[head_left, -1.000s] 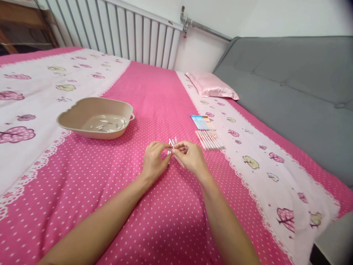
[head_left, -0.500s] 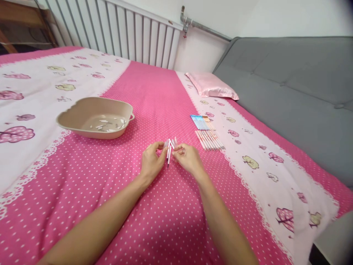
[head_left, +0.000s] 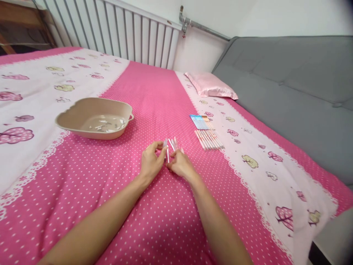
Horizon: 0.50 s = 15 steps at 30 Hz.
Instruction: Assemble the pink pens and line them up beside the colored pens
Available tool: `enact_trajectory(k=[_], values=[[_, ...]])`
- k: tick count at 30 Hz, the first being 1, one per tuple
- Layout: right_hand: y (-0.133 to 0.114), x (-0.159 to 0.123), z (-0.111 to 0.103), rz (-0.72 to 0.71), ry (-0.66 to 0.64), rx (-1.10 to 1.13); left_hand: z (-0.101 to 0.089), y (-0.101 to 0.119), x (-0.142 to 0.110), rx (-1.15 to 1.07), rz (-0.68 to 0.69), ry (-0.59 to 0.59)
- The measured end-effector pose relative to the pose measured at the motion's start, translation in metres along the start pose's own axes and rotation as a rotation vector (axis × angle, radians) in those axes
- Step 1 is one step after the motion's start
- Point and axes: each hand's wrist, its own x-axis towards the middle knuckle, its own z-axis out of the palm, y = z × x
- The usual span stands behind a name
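Note:
My left hand (head_left: 151,160) is closed, thumb and fingers pinching a slim white pen refill (head_left: 168,154) that points down. A dark tip shows beside it. My right hand (head_left: 182,164) has its fingertips closed at the refill's lower end. Just beyond the right fingers are another thin white stick (head_left: 171,144) and several pale pink, see-through pen parts (head_left: 175,142); whether these lie on the bed or are held, I cannot tell. To the right, a row of blue and orange-brown pens (head_left: 201,122) lies above a row of pink-and-white pens (head_left: 209,140).
A beige plastic basin (head_left: 93,106) stands at left with small white and grey pieces (head_left: 107,125) inside. Everything rests on a pink dotted bedspread (head_left: 154,88). A pink pillow (head_left: 209,85), a grey padded headboard (head_left: 289,73) and a white radiator (head_left: 124,33) lie farther off.
My right hand has shifted down and slightly left, its fingertips now at the refill's lower end. One of two dark tips that hung below the hands is now covered. The left hand barely moved.

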Motion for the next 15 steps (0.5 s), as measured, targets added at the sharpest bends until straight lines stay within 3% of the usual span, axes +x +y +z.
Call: enact_trajectory(k=[6, 15], values=[[0.005, 0.004, -0.014, -0.057, -0.016, 0.152, 0.0, 0.0, 0.0, -0.012, -0.01, -0.01], [-0.014, -0.014, -0.055, -0.219, 0.157, 0.594, 0.002, 0.001, -0.002, 0.007, 0.083, -0.062]])
